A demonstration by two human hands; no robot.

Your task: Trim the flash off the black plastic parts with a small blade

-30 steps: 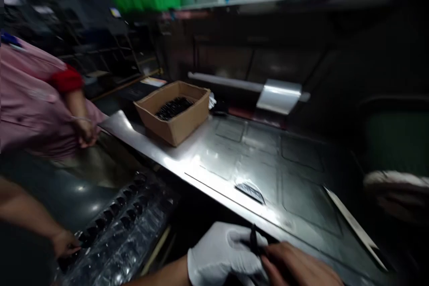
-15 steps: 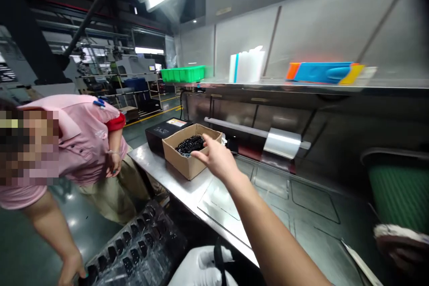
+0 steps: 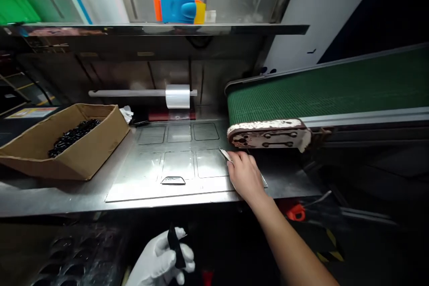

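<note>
My left hand, in a white glove, is low in front of the steel table and holds a small black plastic part upright between its fingers. My right hand, bare, reaches over the steel table and rests on a thin metal blade tool lying on the tabletop below the end of the green conveyor belt. The fingers curl over the tool; whether they grip it is unclear. A cardboard box with several black parts stands at the left.
A roll of clear film hangs on a bar at the back. Above, a shelf carries an orange and blue object and a green bin. A clear blister tray lies low left. An orange-handled item sits under the table edge.
The view swung right and down; the person in pink is out of view. My right hand moved from pointing at the cardboard box to the blade tool by the conveyor.
</note>
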